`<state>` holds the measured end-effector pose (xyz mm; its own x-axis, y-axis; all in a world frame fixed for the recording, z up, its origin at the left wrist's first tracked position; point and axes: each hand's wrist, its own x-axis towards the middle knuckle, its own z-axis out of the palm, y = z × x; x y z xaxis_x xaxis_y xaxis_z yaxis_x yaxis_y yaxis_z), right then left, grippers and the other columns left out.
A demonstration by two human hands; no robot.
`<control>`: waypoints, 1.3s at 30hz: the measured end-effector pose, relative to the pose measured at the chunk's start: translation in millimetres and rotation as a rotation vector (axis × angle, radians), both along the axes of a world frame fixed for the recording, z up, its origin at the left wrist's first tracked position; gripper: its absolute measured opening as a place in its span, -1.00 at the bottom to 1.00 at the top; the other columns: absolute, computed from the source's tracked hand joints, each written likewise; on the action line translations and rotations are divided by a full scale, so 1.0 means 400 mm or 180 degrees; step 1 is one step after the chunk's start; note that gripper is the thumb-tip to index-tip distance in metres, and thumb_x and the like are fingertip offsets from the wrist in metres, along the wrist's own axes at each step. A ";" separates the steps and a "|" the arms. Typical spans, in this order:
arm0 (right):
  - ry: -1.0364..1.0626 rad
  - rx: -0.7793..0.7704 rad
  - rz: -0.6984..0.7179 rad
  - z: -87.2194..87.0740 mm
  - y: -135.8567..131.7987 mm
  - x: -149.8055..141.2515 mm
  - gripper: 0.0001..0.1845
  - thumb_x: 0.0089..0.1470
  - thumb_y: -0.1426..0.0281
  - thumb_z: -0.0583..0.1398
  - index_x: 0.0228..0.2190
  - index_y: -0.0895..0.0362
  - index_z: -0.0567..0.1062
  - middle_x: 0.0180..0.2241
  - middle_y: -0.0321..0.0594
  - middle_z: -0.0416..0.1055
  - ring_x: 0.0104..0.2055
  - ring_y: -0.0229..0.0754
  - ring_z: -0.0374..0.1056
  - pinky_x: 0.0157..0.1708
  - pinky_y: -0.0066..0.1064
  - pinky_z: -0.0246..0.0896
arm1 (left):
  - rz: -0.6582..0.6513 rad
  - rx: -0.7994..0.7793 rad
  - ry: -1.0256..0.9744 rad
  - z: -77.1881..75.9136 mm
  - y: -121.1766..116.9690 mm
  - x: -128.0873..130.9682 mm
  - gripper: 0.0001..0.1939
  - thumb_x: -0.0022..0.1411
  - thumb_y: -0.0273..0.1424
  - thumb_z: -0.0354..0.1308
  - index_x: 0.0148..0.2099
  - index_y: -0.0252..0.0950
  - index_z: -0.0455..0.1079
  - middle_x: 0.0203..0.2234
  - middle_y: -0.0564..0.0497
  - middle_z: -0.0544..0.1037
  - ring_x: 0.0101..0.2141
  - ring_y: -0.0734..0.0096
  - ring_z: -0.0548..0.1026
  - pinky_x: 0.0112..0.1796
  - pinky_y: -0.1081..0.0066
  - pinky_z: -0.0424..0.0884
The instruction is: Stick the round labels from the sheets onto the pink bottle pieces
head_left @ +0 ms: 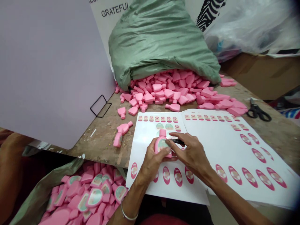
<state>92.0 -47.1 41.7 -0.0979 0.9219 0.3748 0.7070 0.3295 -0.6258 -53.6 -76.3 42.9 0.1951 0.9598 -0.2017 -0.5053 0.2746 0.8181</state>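
Observation:
Upright in my left hand is a small pink plastic bottle, with the thumb across its lower front. A pale green label covers that front face. My right hand pinches a slim black tool of a kind I cannot make out, and its fingertips meet the right side of the bottle. Beneath both hands lies a white sticker sheet with pink oval labels along the bottom and smaller ones on top. More sticker sheets overlap it on the right.
A green sack spills a heap of pink bottles at the back. Labelled bottles fill an open sack at lower left. Black scissors lie right, near a cardboard box. A large pale panel blocks the left; another person's arm shows below.

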 end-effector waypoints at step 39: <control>0.0591 -0.1281 0.0441 -0.021 0.036 0.018 -0.66 0.12 0.14 0.07 -0.15 0.08 0.34 -0.25 -0.19 0.47 -0.28 -0.14 0.40 -0.30 -0.30 0.26 | 0.0792 0.0027 0.1733 0.001 0.052 -0.007 -0.62 0.18 -0.13 0.07 -0.13 -0.35 0.35 -0.26 -0.15 0.55 -0.27 0.25 0.51 -0.20 0.32 0.40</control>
<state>99.2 -32.6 33.2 -0.1954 0.9806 0.0125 0.5373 0.1177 -0.8352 -56.3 -55.5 43.3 -0.1650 0.9654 -0.2017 -0.0610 0.1942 0.9791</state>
